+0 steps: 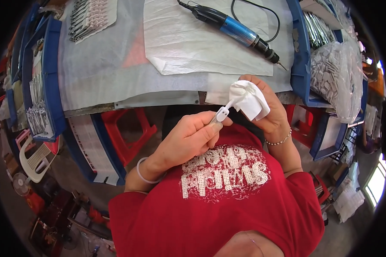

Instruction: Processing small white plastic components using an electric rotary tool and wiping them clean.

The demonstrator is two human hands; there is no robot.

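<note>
My left hand (197, 132) pinches a slim part with a white plastic piece (222, 114) that has small dark holes. A narrow white stem runs from this piece toward a crumpled white cloth (248, 101). Fingers of my right hand (272, 105) are closed around the cloth, which covers the far end of the stem. Both hands are held in front of my red shirt, just off the near edge of the table. On the table beyond lies a blue and black electric screwdriver (240, 33), its bit angled toward the near right.
White sheets (193, 55) cover the table. A row of slim metal parts (90, 19) lies far left. Blue bins (51, 85) with metal parts stand left, and a blue bin (301, 64) stands right beside a clear bag of white pieces (334, 68). Below is a red stool (131, 137).
</note>
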